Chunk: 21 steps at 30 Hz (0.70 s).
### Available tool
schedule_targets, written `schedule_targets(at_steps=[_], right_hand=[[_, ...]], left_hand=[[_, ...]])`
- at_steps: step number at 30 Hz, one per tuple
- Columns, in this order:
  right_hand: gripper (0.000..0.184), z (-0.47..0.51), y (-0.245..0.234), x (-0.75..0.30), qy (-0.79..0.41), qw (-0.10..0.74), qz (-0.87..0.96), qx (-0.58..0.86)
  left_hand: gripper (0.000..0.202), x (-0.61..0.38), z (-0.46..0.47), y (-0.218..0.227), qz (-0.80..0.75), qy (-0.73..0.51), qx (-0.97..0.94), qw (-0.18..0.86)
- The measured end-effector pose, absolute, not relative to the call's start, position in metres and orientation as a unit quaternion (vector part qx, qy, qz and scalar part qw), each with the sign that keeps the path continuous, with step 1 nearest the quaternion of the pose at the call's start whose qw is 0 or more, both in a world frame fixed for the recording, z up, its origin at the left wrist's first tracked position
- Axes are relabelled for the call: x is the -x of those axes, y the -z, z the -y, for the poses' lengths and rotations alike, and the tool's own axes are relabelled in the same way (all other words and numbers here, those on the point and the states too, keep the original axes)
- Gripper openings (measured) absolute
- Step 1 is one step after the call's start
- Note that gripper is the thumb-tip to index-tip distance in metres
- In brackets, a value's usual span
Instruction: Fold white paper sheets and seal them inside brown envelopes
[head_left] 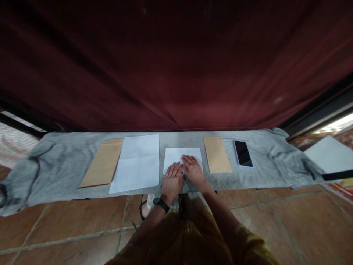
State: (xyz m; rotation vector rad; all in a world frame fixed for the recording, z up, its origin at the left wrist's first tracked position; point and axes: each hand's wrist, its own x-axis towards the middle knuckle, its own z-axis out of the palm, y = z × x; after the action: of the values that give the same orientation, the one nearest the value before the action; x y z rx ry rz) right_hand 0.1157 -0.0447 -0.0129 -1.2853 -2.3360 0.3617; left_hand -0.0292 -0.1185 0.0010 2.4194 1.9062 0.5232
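Observation:
A folded white sheet of paper (179,154) lies on a grey cloth (60,162) spread over the floor. My left hand (172,180) rests flat on its near left edge, fingers stretched out, with a black band on the wrist. My right hand (193,168) lies flat on the sheet's near right part, fingers spread. Both hands press on the paper and hold nothing.
A larger creased white sheet (137,162) and a brown envelope (103,163) lie to the left. A smaller brown envelope (217,154) and a dark phone (243,153) lie to the right. A dark red curtain (176,62) hangs behind. Tiled floor (289,217) is in front.

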Motion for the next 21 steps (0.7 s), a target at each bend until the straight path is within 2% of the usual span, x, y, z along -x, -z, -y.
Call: schedule_targets(at_steps=[10, 21], right_hand=[[0.042, 0.019, 0.014, -0.115, -0.099, 0.201, 0.838, 0.498], [0.043, 0.02, 0.018, -0.141, -0.056, 0.225, 0.802, 0.55]], left_hand=[[0.042, 0.031, 0.119, 0.0, -0.604, -0.172, -0.778, 0.013], [0.041, 0.031, 0.119, 0.001, -0.603, -0.184, -0.776, 0.019]])
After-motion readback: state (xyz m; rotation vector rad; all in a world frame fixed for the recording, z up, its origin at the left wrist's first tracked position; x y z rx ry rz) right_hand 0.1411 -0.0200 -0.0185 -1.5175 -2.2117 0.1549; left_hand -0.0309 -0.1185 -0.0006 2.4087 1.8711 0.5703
